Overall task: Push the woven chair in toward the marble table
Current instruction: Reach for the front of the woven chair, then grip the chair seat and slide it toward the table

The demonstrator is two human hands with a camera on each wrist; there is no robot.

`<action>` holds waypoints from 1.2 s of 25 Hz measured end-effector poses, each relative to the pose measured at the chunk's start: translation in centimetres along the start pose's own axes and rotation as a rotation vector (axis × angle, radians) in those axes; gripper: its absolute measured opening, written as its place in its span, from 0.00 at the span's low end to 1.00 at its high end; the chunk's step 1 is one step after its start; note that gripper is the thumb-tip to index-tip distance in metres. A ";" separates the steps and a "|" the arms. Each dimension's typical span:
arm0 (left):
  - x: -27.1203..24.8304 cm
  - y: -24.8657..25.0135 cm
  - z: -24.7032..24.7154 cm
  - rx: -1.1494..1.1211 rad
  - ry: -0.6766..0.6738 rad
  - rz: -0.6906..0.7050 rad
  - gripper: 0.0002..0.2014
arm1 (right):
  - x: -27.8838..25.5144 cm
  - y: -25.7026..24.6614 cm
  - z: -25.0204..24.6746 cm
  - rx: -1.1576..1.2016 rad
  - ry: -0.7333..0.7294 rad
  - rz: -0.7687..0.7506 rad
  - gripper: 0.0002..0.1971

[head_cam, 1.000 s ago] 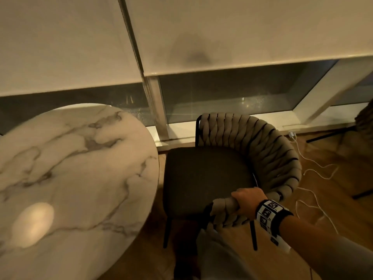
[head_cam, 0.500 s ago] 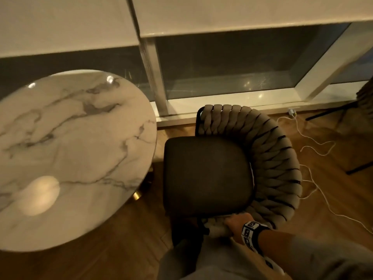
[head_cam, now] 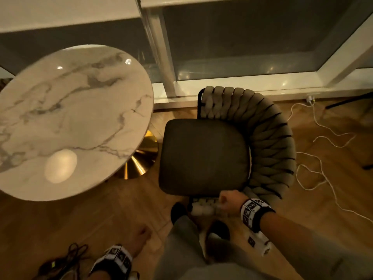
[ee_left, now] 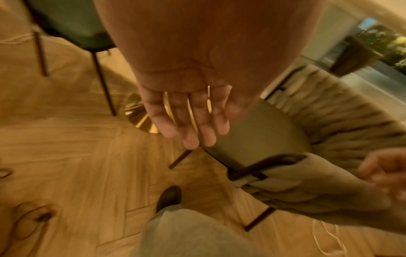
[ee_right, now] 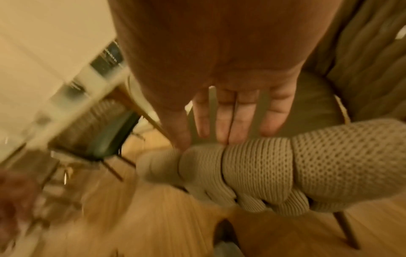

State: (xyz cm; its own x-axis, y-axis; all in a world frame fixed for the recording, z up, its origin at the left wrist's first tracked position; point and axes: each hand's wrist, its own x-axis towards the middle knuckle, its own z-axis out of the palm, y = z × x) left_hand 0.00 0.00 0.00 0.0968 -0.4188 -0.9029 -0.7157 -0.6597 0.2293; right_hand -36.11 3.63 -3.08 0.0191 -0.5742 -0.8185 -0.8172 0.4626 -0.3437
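The woven chair (head_cam: pixel 270 142) with a dark seat (head_cam: pixel 203 156) stands right of the round marble table (head_cam: pixel 70 118), its seat front facing the table across a narrow gap. My right hand (head_cam: pixel 229 201) grips the near end of the woven armrest (ee_right: pixel 263 170). Its fingers (ee_right: pixel 230 118) reach over the roll and their tips are hidden behind it. My left hand (head_cam: pixel 139 237) hangs low at the lower left, away from the chair. Its fingers (ee_left: pixel 189 121) are straight and hold nothing.
The table's gold base (head_cam: pixel 141 156) sits on the wood floor beside the seat. A white cable (head_cam: pixel 323 174) loops on the floor right of the chair. The window sill (head_cam: pixel 242 85) runs behind. A second chair (ee_left: pixel 72 22) stands beyond the table. My shoe (head_cam: pixel 178 211) is under the armrest.
The head view has tipped down, so the gold base and my left hand now show. My right hand has kept its hold on the armrest end. Chair movement cannot be told apart from camera movement.
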 end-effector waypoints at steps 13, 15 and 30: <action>2.7 11.2 11.7 -0.214 -0.141 -0.091 0.18 | -3.5 14.5 -2.0 0.811 0.675 0.719 0.29; 3.0 11.5 12.1 -0.362 -0.215 -0.202 0.11 | -2.3 15.2 -1.6 0.922 0.580 0.737 0.30; 9.0 20.9 6.9 -0.475 -0.281 -0.248 0.19 | 4.9 10.6 -9.0 1.040 0.781 0.568 0.20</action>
State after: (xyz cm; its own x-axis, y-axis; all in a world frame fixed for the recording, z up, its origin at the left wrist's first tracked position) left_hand -18.85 -13.23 -5.90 -0.0115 -0.0785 -0.9969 -0.3015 -0.9502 0.0782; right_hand -49.90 -0.38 -6.61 -0.7614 -0.2066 -0.6145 0.1900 0.8351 -0.5162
